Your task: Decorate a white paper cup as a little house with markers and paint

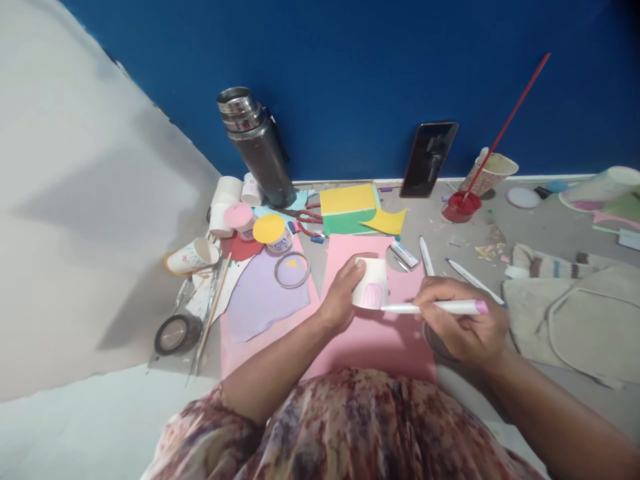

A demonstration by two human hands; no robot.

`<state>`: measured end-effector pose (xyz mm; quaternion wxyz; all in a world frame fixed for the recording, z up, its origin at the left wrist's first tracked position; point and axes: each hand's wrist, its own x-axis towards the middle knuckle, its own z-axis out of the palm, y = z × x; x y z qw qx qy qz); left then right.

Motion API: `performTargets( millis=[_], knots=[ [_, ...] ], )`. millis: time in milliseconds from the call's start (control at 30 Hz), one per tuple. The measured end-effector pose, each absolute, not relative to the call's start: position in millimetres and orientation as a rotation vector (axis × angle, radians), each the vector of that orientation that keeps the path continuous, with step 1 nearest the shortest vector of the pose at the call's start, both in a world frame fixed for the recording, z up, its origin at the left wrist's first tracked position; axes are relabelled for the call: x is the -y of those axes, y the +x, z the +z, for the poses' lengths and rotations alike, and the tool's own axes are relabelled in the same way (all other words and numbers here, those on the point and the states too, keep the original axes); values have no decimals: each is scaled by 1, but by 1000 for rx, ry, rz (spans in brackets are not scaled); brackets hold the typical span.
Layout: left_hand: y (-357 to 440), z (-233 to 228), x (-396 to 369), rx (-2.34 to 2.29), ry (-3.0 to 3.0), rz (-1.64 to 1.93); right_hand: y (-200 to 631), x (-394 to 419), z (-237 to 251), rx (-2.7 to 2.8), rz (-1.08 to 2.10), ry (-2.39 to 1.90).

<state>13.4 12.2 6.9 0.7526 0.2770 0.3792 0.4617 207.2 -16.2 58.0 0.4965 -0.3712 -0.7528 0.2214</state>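
Note:
My left hand [341, 295] grips a white paper cup [371, 283] lying on its side over a pink sheet [360, 340]. A pink arch shape shows on the cup's wall. My right hand [460, 319] holds a white marker with a pink end cap [437, 307], its tip touching the cup's side near the pink shape. Both hands are close together above the pink sheet.
A steel flask [257, 143] stands at the blue wall, a phone [429, 159] leans there too. Cups, tape rolls [176, 333], scissors, lilac paper [260, 297], yellow-green sheets [350, 208], loose markers [473, 277], a red paint pot with brush [460, 205] and cloth [565, 307] lie around.

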Motion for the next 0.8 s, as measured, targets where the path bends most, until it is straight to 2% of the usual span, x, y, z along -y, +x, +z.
performTargets(
  millis=[300, 800],
  knots=[
    [11, 5, -19, -762, 409, 957, 206, 11, 41, 1590, 331, -1151],
    [-3, 10, -29, -842, 339, 1031, 201, -9, 8, 2062, 257, -1224]
  ],
)
